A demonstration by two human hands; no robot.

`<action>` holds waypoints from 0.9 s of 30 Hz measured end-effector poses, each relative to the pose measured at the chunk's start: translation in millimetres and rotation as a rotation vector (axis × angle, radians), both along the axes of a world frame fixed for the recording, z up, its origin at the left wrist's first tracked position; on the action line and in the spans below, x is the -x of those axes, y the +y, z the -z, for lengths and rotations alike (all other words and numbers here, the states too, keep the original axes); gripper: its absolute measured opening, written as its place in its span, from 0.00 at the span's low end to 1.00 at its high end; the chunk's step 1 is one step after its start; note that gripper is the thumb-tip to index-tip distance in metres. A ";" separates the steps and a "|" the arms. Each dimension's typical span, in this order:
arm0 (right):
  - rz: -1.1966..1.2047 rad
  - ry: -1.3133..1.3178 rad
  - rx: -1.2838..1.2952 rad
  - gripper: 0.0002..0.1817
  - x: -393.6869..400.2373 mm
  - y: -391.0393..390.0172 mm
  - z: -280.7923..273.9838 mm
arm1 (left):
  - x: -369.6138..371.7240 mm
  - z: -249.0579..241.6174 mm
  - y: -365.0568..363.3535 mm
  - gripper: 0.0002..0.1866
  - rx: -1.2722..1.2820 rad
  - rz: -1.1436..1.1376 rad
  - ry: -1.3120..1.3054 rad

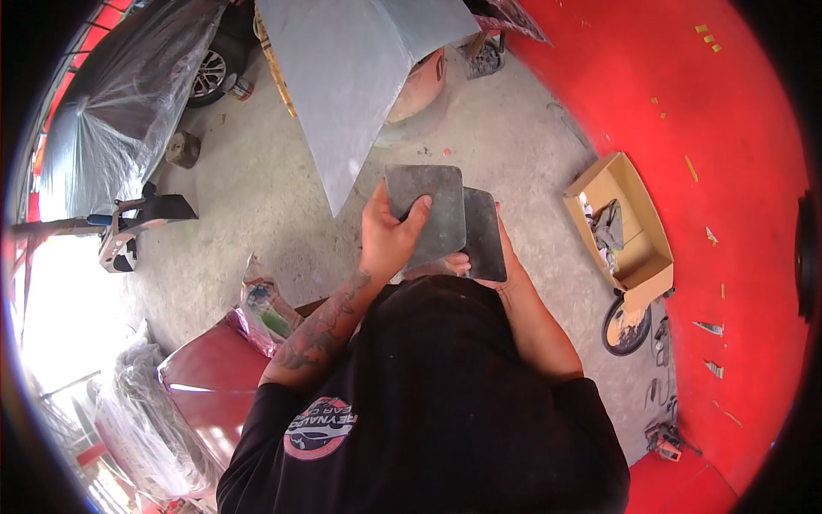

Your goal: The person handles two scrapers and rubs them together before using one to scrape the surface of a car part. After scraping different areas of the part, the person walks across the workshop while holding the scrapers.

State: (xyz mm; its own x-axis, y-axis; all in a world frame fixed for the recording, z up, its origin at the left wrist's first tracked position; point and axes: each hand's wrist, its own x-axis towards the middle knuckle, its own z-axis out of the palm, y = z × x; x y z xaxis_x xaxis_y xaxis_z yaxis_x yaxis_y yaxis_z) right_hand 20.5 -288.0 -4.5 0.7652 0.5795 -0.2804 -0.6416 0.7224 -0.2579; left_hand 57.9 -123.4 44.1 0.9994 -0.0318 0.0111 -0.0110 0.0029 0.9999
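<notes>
Plate (441,214) in L hand (390,230); R (512,267) ditto

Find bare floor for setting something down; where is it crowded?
Bare floor lies between the black part and the grey pointed sheet, and between the right hand and the cardboard box. Crowded: beside the red wall, with box and round dish.

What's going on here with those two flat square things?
A person is holding one in each hand. The left hand grips the gray plate, thumb on top. The right hand holds the darker plate, which is partly hidden behind the gray one. Both are held up in front of the black shirt. An open cardboard box sits off to the right.
</notes>
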 end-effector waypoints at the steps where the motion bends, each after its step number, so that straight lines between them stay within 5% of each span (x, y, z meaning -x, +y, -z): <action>1: 0.004 0.003 -0.001 0.37 0.9 -1.5 4.2 | 0.8 1.3 0.9 0.12 -0.027 0.012 -0.028; 13: -0.128 -0.051 0.113 0.36 1.1 -5.1 5.5 | 5.7 5.5 5.3 0.12 0.042 0.085 -0.072; 19: -0.181 -0.125 -0.202 0.41 5.3 0.9 37.0 | 19.5 1.9 2.4 0.13 0.025 0.228 0.001; 21: -0.042 0.093 0.139 0.45 10.4 20.7 37.3 | 34.7 -7.7 -9.6 0.13 -0.200 0.296 -0.231; 22: -0.088 -0.414 0.239 0.46 4.1 24.9 33.3 | 37.0 -11.8 -12.4 0.12 -0.424 0.369 -0.456; 25: 0.153 0.090 -0.027 0.43 16.9 23.6 29.5 | 33.4 -6.7 -1.4 0.12 -0.310 0.226 -0.160; 26: 0.133 -0.007 -0.229 0.41 14.9 13.2 42.5 | 23.9 -6.2 -1.0 0.13 -0.019 0.121 -0.078; 27: 0.051 -0.057 -0.590 0.38 3.3 14.7 43.0 | 18.6 -8.1 0.8 0.13 -0.021 0.121 -0.078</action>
State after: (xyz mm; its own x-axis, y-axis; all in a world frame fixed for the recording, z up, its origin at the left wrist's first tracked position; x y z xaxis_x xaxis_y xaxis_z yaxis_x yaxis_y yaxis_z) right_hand 17.2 -273.3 -47.6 0.8004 0.5873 0.1200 -0.5994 0.7836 0.1634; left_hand 39.2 -122.6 52.2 0.9844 -0.1531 0.0867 -0.0896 -0.0119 0.9959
